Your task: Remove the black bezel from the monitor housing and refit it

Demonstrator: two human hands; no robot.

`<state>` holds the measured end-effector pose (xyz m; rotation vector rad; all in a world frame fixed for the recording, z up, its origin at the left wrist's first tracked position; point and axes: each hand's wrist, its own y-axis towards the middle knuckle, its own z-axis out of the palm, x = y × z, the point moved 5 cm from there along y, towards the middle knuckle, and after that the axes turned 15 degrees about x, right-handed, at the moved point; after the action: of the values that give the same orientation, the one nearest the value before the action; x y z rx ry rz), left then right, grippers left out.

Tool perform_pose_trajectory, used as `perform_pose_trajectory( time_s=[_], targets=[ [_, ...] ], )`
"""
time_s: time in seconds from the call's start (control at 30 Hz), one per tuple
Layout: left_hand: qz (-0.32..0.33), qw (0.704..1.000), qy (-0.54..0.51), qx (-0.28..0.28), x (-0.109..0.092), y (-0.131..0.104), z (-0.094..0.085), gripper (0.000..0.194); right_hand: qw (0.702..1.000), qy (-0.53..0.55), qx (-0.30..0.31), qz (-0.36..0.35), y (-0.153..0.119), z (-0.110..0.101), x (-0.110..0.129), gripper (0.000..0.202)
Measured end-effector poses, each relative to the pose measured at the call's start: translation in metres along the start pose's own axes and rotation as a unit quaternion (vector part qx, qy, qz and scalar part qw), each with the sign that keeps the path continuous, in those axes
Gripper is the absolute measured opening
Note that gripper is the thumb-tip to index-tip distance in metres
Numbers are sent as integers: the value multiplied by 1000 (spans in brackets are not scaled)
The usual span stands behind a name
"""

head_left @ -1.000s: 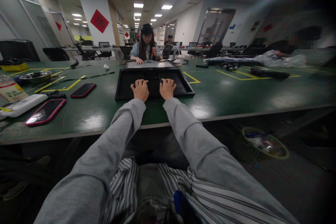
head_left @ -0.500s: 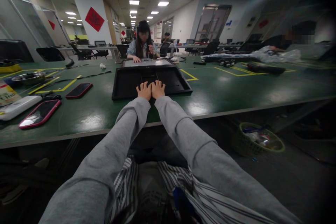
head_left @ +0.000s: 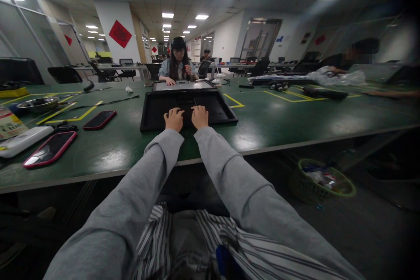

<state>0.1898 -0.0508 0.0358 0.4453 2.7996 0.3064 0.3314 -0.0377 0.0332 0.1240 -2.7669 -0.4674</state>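
Note:
In front of me on the green table lies a shallow black rectangular tray-like panel (head_left: 157,107), its raised rim facing up and a small recessed block at its far middle. Over its near part is my left hand (head_left: 173,118), with bent fingers apart and no object visible in it. My right hand (head_left: 200,117) is a short way to the right, fingers also bent and loosely apart, nothing seen in it. Both hands seem to rest on or just above the panel; the contact under the fingertips is hidden.
Across the table (head_left: 269,129), a co-worker (head_left: 178,63) leans over a pale panel (head_left: 190,85). Two phones, a red-edged one (head_left: 50,148) and a darker one (head_left: 99,120), lie left near a metal bowl (head_left: 37,104). Plastic wrap (head_left: 341,76) lies right; a green basket (head_left: 323,179) stands below.
My hands have moved apart from being side by side over the panel, and their spread fingers have bent more. The view has tilted slightly upward.

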Motion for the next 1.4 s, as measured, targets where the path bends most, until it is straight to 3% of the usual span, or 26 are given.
perform_pose_trajectory(
  time_s=[0.1,0.17,0.27,0.37,0.57,1.23,1.4],
  targets=[
    [-88,992,2,-90,52,-16,-34,41,997,-11,-62,43,-4,-23,-41,40],
    [-135,985,24,-107,92,-27,-50,43,992,-17,-84,88,-10,-36,-78,38],
    [-220,972,35,-68,147,-39,-53,51,972,2,-94,217,-22,-44,-137,42],
    [-236,971,38,-29,171,-38,-44,47,955,48,-61,288,-26,-38,-170,44],
    [-231,972,26,-25,167,-30,-35,43,952,117,-25,282,-18,-34,-184,45],
    [-229,972,38,-21,156,-35,-41,41,945,165,-59,276,-16,-34,-195,46],
    [-217,975,37,-44,154,-37,-44,43,945,162,-62,277,-15,-33,-197,45]
  ],
)
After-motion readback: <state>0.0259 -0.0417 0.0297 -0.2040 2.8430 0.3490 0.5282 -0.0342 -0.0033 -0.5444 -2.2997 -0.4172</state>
